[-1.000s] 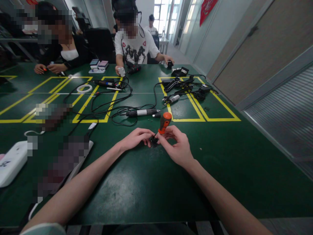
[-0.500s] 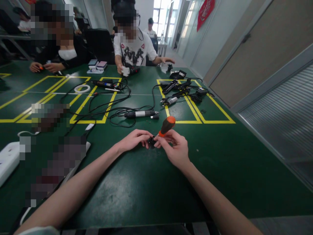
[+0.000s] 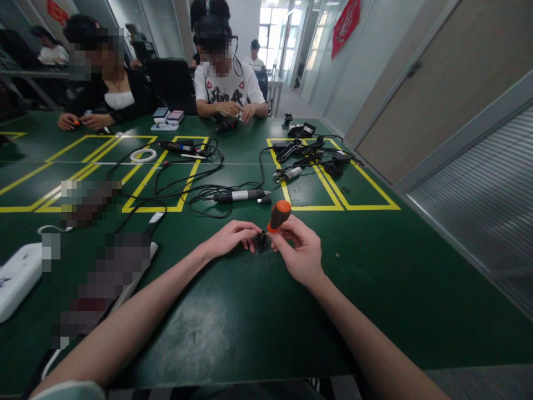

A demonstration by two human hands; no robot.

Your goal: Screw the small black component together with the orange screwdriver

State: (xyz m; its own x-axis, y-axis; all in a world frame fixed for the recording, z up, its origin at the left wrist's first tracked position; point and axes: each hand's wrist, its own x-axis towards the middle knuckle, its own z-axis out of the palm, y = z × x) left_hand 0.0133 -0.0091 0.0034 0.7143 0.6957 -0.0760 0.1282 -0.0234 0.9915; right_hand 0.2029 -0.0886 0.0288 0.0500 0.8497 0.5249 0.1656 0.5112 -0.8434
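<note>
My right hand [image 3: 303,249] is closed around the lower part of a screwdriver [image 3: 280,215] with an orange and dark grey handle. The handle tilts up and slightly to the right, and its tip end is hidden by my fingers. Just left of it, a small round black part [image 3: 261,242] stands on the green table [image 3: 216,322]. My left hand [image 3: 233,240] holds that part from its left side, fingers curled against it. What exactly the part is cannot be made out.
Beyond my hands lies a grey and black pen-shaped tool [image 3: 239,196] with a coiled cable. Black cables and parts [image 3: 306,151] sit at the back right. A white power strip [image 3: 20,278] is at the left. Two people work across the table, one near a dark tool [image 3: 227,123].
The screwdriver has shifted slightly left and stands more upright, and more of the black part shows. Across the table, the person in white has brought both hands together.
</note>
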